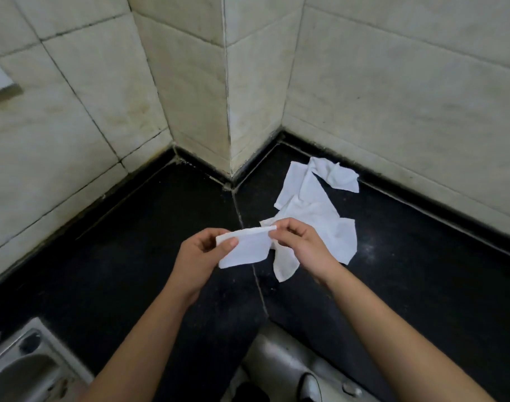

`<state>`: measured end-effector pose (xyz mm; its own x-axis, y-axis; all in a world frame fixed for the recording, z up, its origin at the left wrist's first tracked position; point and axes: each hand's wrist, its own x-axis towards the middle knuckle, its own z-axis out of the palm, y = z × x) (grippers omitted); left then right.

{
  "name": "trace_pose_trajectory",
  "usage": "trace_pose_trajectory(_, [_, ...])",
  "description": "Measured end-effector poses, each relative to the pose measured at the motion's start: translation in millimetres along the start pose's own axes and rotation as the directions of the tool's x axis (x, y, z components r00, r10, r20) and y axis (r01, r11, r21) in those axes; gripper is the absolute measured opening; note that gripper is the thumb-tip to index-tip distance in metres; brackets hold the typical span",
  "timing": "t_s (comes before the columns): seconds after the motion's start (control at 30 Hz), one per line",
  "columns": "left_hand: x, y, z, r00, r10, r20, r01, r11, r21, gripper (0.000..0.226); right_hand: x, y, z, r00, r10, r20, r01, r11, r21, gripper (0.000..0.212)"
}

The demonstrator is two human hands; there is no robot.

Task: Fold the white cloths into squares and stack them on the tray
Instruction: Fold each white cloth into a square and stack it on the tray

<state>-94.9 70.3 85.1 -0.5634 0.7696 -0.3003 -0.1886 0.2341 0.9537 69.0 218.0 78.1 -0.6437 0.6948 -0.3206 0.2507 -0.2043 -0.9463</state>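
two grips on one white cloth (pixel 246 246): left grip (pixel 200 256) pinches its left edge, thumb on top; right grip (pixel 298 243) pinches the top right corner. we see it part-folded, held over the black worktop (pixel 117 265), near centre. loose cloth pile (pixel 314 207) lies right and farther back, by the tiled wall (pixel 393 97). steel sink (pixel 24 364) near left. we can't tell if the steel piece (pixel 282 361) at the near edge is the tray.
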Motion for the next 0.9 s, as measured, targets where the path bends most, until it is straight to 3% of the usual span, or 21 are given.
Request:
trace_pose_trajectory(0.23, [-7.7, 16.9, 97.9, 0.978, -0.007, 0.207, 0.05, 0.978, -0.202, 0.023, -70.7, -6.5, -63.8, 0.935, -0.066, -0.35, 0.148, 0.965, 0.215, 0.007])
trace_pose_trajectory(0.43, [-54.9, 64.8, 187.7, 0.951, 0.111, 0.29, -0.049, 0.976, -0.212, 0.021, -160.3, -38.8, -126.4, 0.815, -0.19, -0.548, 0.342, 0.92, 0.19, 0.012])
trace_pose_trajectory(0.7, [-204.8, 83.9, 335.7, 0.803, 0.302, 0.513, -0.207, 0.949, -0.236, 0.021, -354.7, -26.7, -222.1, 0.529, -0.267, -0.805, 0.519, 0.853, 0.058, 0.014])
trace_pose_trajectory(0.9, [-358.3, 49.3, 447.0, 0.678, 0.303, 0.67, -0.208, 0.953, -0.22, 0.02, -546.7, 18.8, -286.5, 0.328, -0.258, -0.909, 0.532, 0.846, -0.048, 0.016])
